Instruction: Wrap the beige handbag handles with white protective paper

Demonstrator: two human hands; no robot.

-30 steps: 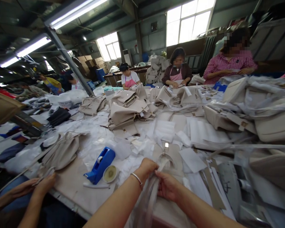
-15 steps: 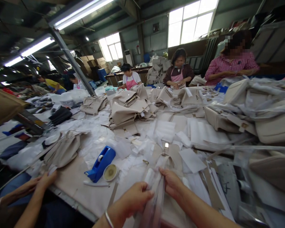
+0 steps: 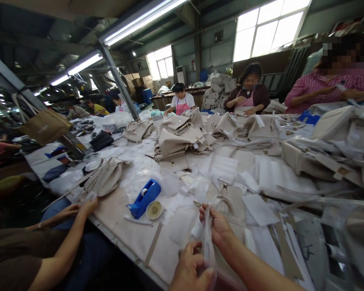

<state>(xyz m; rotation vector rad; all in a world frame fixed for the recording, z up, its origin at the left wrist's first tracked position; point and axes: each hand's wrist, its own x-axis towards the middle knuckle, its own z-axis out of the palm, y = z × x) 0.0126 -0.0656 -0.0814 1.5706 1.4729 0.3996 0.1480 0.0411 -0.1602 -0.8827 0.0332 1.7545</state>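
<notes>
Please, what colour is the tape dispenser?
The tape dispenser is blue, seen best in the head view.

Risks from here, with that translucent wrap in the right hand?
1. The translucent wrap looks thin and crumpled in the right hand; it could tear if tugged.
2. The small gold-coloured metal piece near that hand might snag the wrap.
3. The white sheet beside the right forearm looks loose and may get knocked askew.

Dim workshop, grey-green wall (image 3: 212, 60).
Bright window (image 3: 267, 40) at 1 o'clock, smaller window (image 3: 166, 69) at 11; lit tube (image 3: 79, 68) at 10.
</notes>
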